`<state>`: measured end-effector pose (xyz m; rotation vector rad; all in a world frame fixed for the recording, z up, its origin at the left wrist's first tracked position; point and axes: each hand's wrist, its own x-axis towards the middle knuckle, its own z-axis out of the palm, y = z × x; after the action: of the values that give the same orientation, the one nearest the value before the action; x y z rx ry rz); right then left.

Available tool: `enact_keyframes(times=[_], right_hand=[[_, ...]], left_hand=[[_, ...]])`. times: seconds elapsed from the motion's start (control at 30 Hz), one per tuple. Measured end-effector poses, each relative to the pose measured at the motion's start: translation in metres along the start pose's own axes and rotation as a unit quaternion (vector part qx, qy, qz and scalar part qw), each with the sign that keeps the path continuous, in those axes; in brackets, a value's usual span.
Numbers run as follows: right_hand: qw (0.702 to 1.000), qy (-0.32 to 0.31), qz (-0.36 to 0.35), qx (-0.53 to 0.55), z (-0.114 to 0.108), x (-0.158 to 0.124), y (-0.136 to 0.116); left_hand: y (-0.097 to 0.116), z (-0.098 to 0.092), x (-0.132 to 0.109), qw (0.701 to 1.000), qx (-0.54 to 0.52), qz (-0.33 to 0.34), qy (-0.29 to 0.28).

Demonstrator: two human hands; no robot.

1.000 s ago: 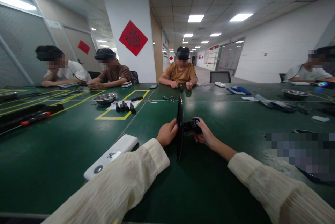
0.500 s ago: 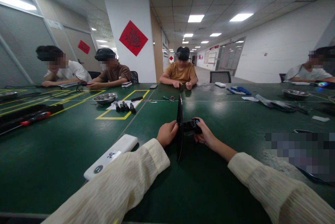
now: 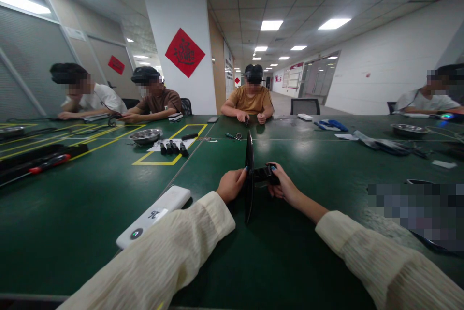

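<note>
Near edge of the green table: both cream sleeves came in low. A white power bank lay flat just beside the left sleeve, apart from the work.

Just past it, toward the table's middle, a thin black panel stood on its edge, edge-on to us. The left hand was curled against its left face, fingertips hooked over the rim. We judged that this braced it upright.

The right hand was closed around a small black block that touched the panel's right face. Standing the panel up probably left both faces reachable.

Farther left, a yellow tape rectangle framed several black cylinders, with a metal bowl beside them. At the far edge, a person in a yellow shirt sat with hands together.
</note>
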<state>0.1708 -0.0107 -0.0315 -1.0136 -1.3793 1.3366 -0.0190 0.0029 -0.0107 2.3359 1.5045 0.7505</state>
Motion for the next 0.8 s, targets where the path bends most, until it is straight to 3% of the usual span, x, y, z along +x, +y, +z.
enact_keyframes(times=[0.27, 0.57, 0.8], right_hand=[[1.0, -0.005, 0.008, 0.0, -0.0007, 0.0017, 0.0008], [1.0, -0.004, 0.007, 0.003, 0.0024, -0.0016, -0.0044], [1.0, 0.002, 0.01, 0.0, 0.0019, -0.0011, -0.0041]], left_hand=[[-0.0002, 0.0004, 0.0002, 1.0, 0.0, -0.002, -0.002], [0.0049, -0.0012, -0.0023, 0.996, 0.077, -0.037, 0.005], [0.0049, -0.0014, -0.0029, 0.998, 0.056, -0.033, 0.002]])
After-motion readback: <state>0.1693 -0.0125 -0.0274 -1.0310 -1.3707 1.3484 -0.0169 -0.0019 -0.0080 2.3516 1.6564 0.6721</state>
